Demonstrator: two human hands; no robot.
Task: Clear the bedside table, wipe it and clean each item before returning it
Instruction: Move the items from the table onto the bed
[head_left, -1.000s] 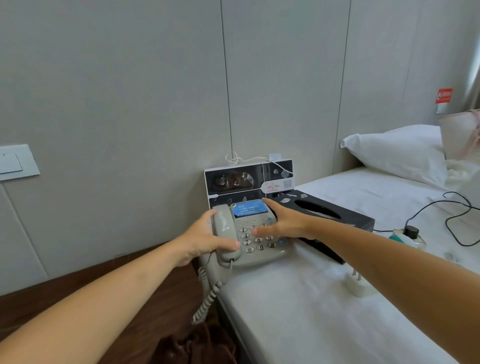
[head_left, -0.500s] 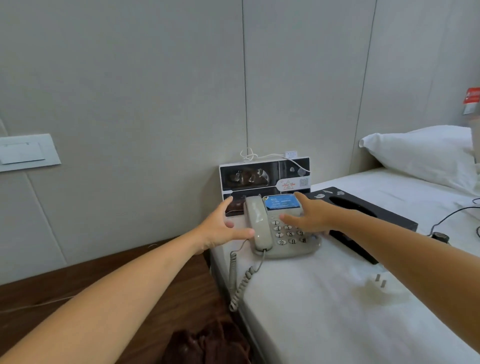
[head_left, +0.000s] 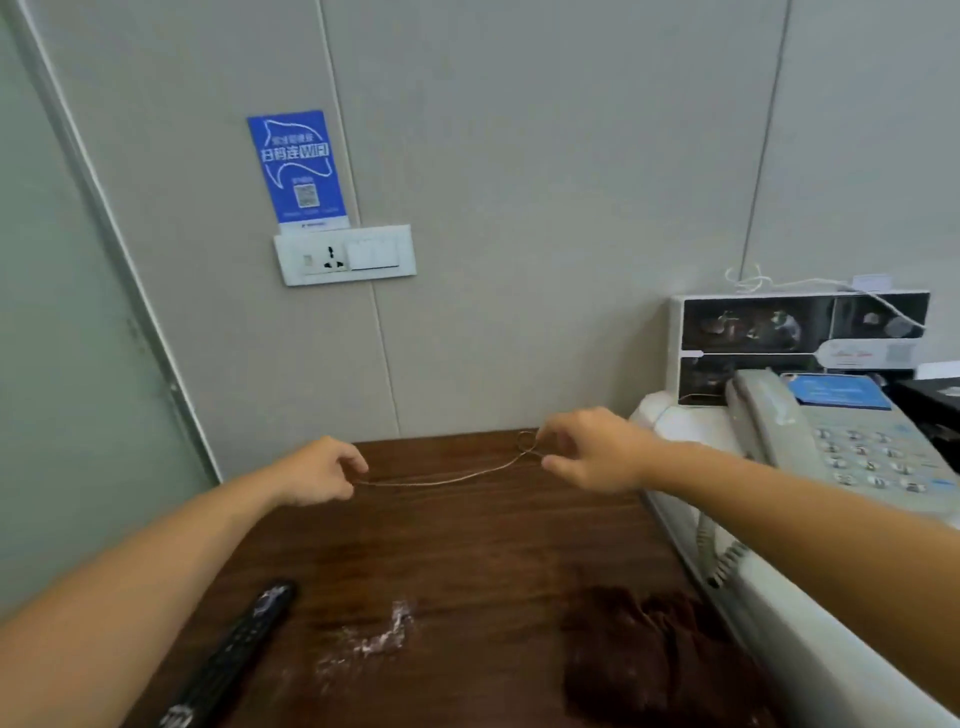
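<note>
Both hands are over the dark wooden bedside table (head_left: 467, 545), the left hand (head_left: 317, 470) and right hand (head_left: 592, 449) each pinching an end of a thin cord (head_left: 447, 478) slung between them just above the tabletop. A black remote (head_left: 234, 660) lies front left, white dust (head_left: 379, 642) mid-table, a brown cloth (head_left: 644, 654) front right, and the grey telephone (head_left: 831, 436) sits on the bed (head_left: 810, 660) alongside.

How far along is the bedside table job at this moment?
Partly cleared: the telephone sits on the bed. In hand: left hand and right hand pinch a thin cord. Left: remote control, brown cloth and white dust remain on the table, unwiped.
</note>
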